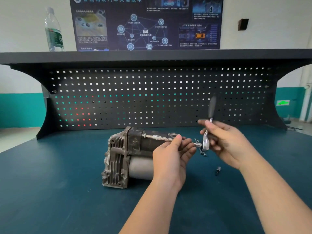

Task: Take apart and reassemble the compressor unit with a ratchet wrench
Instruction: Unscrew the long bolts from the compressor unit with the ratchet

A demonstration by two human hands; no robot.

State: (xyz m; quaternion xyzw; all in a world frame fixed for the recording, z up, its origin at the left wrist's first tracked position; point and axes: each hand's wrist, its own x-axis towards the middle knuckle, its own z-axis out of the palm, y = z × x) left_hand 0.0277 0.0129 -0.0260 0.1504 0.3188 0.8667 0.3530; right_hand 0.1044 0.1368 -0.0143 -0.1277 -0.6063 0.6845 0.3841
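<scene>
Left hand (170, 149) steadies the ratchet wrench (205, 142) extension; right hand (224, 141), at three o'clock, grips the handle. The compressor unit (125, 157) looks heavy, rigid; hold its finned casting.

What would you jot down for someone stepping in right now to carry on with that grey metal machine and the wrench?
Left hand: fingers curled round the long chrome extension bar, steadying it.
Right hand: grips the chrome ratchet wrench near its head; the blurred black handle points up.
The grey finned metal compressor unit lies on its side on the dark green bench mat; the bar's socket end sits on a fastener on its upper block.
Done: a few small loose bolts lie on the mat under the wrench head, and a small dark spring-like part lies nearer the person.
Left: whether this bolt is going out or in cannot be told; reassembly is unfinished.
</scene>
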